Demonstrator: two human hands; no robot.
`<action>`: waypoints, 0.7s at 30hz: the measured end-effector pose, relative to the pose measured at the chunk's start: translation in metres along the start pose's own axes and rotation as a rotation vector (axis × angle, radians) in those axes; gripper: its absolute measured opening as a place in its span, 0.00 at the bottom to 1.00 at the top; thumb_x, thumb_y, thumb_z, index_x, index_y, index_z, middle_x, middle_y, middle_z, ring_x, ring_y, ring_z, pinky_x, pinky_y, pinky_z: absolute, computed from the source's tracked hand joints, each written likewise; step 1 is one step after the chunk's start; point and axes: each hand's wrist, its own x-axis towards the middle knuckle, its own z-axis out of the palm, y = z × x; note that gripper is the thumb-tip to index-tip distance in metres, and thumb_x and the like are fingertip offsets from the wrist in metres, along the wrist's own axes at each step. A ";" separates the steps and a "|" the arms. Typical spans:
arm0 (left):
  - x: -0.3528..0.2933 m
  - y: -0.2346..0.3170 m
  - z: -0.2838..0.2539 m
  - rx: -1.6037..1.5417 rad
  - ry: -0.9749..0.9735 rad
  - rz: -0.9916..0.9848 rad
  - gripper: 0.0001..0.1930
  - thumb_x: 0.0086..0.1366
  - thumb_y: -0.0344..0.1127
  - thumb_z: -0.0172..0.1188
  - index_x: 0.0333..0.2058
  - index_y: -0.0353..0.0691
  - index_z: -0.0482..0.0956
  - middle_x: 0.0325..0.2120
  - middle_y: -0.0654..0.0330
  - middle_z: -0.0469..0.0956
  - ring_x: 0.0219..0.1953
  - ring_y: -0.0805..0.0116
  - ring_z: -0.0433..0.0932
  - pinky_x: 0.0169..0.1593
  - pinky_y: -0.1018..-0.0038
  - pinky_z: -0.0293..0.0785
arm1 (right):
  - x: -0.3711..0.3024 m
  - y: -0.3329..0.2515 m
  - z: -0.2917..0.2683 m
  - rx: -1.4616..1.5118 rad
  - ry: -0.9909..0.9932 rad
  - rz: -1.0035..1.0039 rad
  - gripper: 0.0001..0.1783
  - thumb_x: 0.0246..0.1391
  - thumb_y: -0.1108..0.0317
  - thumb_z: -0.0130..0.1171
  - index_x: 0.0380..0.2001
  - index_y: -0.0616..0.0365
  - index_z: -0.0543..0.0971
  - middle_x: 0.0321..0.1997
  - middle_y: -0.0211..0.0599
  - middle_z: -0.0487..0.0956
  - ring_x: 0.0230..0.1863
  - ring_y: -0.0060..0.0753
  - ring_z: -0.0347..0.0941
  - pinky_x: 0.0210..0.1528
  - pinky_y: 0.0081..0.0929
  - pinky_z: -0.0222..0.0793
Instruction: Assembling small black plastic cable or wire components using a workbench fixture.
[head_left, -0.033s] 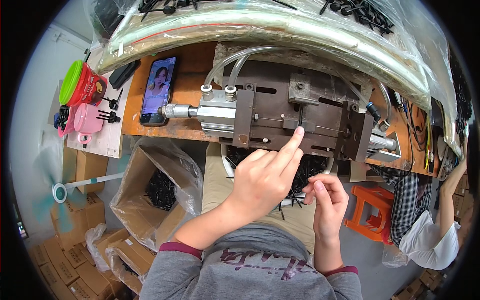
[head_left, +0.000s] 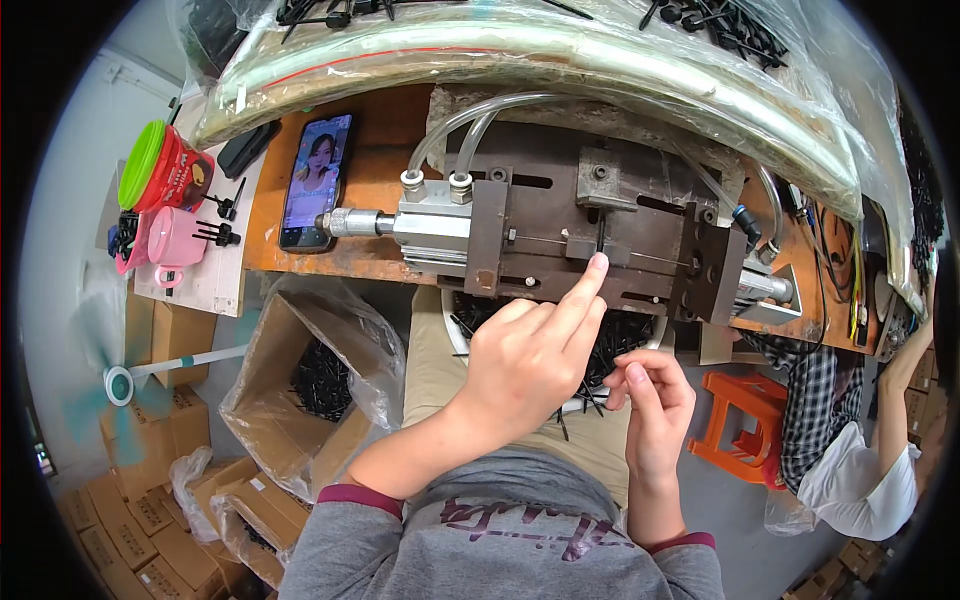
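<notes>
My left hand (head_left: 535, 355) reaches over the front of a dark metal fixture (head_left: 545, 205). Its index finger is stretched out, and the tip touches the lower end of a thin black rod-like part (head_left: 601, 235) standing at the small centre block. The other fingers are bent, and the thumb is hidden. Lower and to the right, my right hand (head_left: 655, 405) hovers beside a heap of black plastic parts (head_left: 618, 345) over my lap. Thumb and fingers are curled together there; what they hold, if anything, cannot be made out.
Air cylinders (head_left: 435, 235) with clear hoses flank the fixture. A phone (head_left: 318, 180), a pink cup (head_left: 175, 236) and a red tub (head_left: 180, 175) stand at left. Below are an open carton (head_left: 285, 400) of black parts and a fan (head_left: 120, 386). An orange stool (head_left: 735, 410) and another person (head_left: 860, 475) are at right.
</notes>
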 end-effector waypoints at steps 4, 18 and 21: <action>0.006 -0.003 -0.001 0.008 -0.029 0.013 0.11 0.49 0.31 0.66 0.32 0.36 0.80 0.50 0.56 0.76 0.21 0.73 0.76 0.27 0.79 0.70 | 0.000 0.003 0.002 -0.001 -0.035 0.034 0.07 0.59 0.72 0.54 0.38 0.65 0.77 0.29 0.36 0.79 0.25 0.17 0.71 0.30 0.14 0.67; 0.004 -0.006 0.000 -0.003 -0.007 0.010 0.09 0.49 0.31 0.65 0.30 0.37 0.81 0.49 0.56 0.77 0.14 0.76 0.70 0.20 0.82 0.63 | -0.019 0.083 -0.014 -0.603 -0.005 -0.208 0.07 0.53 0.74 0.61 0.35 0.65 0.77 0.29 0.35 0.78 0.26 0.20 0.71 0.28 0.18 0.65; -0.002 -0.008 0.005 -0.016 0.064 0.016 0.09 0.50 0.32 0.65 0.30 0.36 0.81 0.48 0.56 0.78 0.13 0.74 0.68 0.21 0.82 0.64 | -0.034 0.090 -0.018 -1.110 -0.077 -0.388 0.30 0.41 0.59 0.69 0.48 0.61 0.73 0.45 0.43 0.74 0.45 0.40 0.69 0.48 0.37 0.62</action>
